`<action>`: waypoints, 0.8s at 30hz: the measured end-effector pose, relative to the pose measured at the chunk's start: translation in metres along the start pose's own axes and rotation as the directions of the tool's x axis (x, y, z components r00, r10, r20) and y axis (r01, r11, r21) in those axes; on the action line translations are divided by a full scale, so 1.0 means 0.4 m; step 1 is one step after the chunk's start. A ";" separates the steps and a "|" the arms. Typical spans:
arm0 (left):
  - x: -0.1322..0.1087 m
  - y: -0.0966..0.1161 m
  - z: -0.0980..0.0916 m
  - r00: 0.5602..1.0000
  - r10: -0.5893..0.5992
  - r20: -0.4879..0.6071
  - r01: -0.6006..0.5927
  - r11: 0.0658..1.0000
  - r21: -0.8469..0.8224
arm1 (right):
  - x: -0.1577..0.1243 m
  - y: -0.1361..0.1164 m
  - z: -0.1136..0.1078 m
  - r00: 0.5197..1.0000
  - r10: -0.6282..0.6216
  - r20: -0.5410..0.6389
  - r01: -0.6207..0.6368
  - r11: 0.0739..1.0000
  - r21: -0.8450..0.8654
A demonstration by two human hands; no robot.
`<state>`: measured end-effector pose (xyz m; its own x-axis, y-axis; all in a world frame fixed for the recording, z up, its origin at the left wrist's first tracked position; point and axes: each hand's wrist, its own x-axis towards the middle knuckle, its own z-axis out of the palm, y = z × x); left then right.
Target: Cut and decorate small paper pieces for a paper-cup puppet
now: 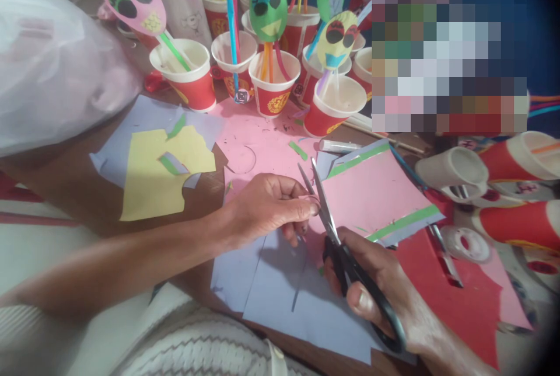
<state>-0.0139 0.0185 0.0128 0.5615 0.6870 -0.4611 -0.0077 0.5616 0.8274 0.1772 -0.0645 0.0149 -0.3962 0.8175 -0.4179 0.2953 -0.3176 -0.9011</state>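
My right hand [385, 288] is closed around the black handles of a pair of scissors [332, 230], whose blades point up and away, slightly parted. My left hand [271, 206] pinches a small pink paper piece [306, 198] right at the blades, fingers curled together. Both hands hover over lavender paper sheets [301, 300] on the brown table. A pink sheet edged with green tape strips [376, 195] lies just beyond the scissors.
Several red-and-white paper cups [188, 75] holding straw-mounted paper faces [268, 8] stand at the back. A yellow cut sheet [149, 177] lies left, red paper [464, 300], a tape roll [466, 243] and tipped cups [455, 169] right. A white plastic bag [48, 66] fills the far left.
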 end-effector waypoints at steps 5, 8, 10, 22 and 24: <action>0.002 -0.004 -0.011 0.999 0.006 0.041 -0.007 1.000 0.016 | -0.001 -0.002 -0.004 0.999 0.022 0.027 -0.023 0.999 0.026; 0.003 -0.001 -0.016 0.998 -0.002 0.060 0.000 0.999 0.043 | 0.001 -0.008 -0.005 0.998 0.049 0.035 -0.050 0.998 0.025; 0.003 0.003 -0.017 0.998 -0.017 0.064 0.013 0.998 0.060 | 0.002 -0.015 -0.007 0.997 0.063 0.036 -0.064 0.998 0.023; 0.007 0.009 -0.016 0.995 -0.074 0.064 0.070 0.995 0.073 | -0.002 -0.032 -0.023 0.995 0.096 0.022 -0.096 0.995 -0.002; 0.008 0.008 -0.018 0.995 -0.069 0.078 0.066 0.997 0.046 | -0.002 -0.031 -0.024 0.994 0.108 0.020 -0.108 0.994 -0.013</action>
<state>-0.0180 0.0258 0.0118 0.6232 0.6087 -0.4910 0.0676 0.5835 0.8093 0.1823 -0.0565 0.0273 -0.3790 0.7686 -0.5154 0.3480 -0.3977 -0.8490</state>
